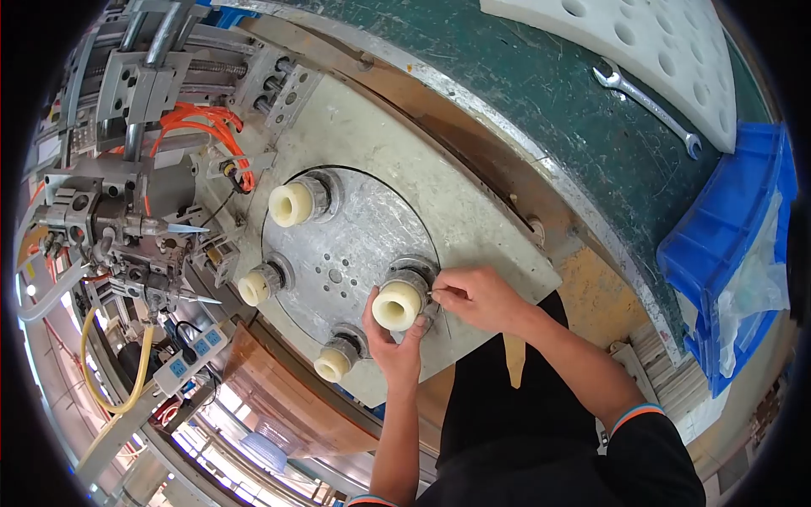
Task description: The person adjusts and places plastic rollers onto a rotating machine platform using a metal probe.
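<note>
A round metal turntable (372,215) carries several hollow cream plastic cylinders on metal mounts. My left hand (395,351) is closed round the nearest cream cylinder (395,306), thumb and fingers on opposite sides of it. At that cylinder's right side, my right hand (480,297) is pinched with its fingertips close to the metal mount. Whatever sits in that pinch is too small or hidden to make out. Other cream cylinders stand at the back (290,204), at the left (253,288) and at the front (332,364) of the turntable, untouched.
Left of the turntable stands machinery with pointed nozzles (187,228), orange tubing (203,122) and a power strip (193,359). Across the gap, a green bench (541,101) holds a wrench (649,110), a white foam sheet with holes (646,42) and a blue bin (718,224).
</note>
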`<state>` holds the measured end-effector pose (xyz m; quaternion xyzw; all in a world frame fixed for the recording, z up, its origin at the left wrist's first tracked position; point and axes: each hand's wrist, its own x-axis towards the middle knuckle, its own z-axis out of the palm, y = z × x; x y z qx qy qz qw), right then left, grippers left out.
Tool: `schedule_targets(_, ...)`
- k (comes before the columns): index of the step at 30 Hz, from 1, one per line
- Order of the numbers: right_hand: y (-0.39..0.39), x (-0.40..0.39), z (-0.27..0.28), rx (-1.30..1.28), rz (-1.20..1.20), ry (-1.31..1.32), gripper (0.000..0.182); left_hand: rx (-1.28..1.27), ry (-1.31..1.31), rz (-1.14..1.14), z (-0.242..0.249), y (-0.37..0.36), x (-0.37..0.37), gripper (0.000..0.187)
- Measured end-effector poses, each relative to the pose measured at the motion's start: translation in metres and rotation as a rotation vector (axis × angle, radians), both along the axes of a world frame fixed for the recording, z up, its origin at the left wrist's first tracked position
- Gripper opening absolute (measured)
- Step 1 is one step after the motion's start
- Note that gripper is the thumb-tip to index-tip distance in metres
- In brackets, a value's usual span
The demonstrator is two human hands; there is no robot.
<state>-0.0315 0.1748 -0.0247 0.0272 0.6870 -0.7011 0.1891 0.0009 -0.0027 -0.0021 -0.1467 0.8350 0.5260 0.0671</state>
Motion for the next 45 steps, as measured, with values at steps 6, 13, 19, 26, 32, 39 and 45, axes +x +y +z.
schedule_targets(6, 0.006, -0.009, -0.007, 0.021, 0.066, 0.090, 0.016, 0.035, -0.023, -0.004, 0.002, -0.002, -0.001, 0.078)
schedule_targets(13, 0.007, -0.002, -0.005, -0.091, 0.041, -0.045, 0.014, 0.009, -0.011, -0.028, 0.004, -0.001, 0.000, 0.079)
schedule_targets(19, -0.012, 0.012, -0.009, -0.218, -0.280, -0.089, 0.009, -0.025, -0.009, -0.041, 0.012, 0.004, -0.004, 0.080)
schedule_targets(26, -0.016, 0.012, -0.009, 0.130, -0.184, 0.187, 0.015, 0.000, -0.048, -0.050, 0.013, 0.003, -0.006, 0.081)
schedule_targets(32, -0.015, 0.011, -0.010, 0.144, -0.180, 0.271, 0.012, -0.014, -0.053, -0.059, 0.009, -0.001, -0.005, 0.081)
schedule_targets(39, -0.013, 0.005, 0.002, 0.191, -0.095, 0.178, 0.009, 0.000, -0.053, -0.065, 0.007, -0.005, -0.006, 0.078)
schedule_targets(45, -0.011, -0.002, 0.007, -0.303, -0.054, -0.456, 0.011, -0.043, -0.051, -0.102, 0.007, -0.008, -0.005, 0.077)
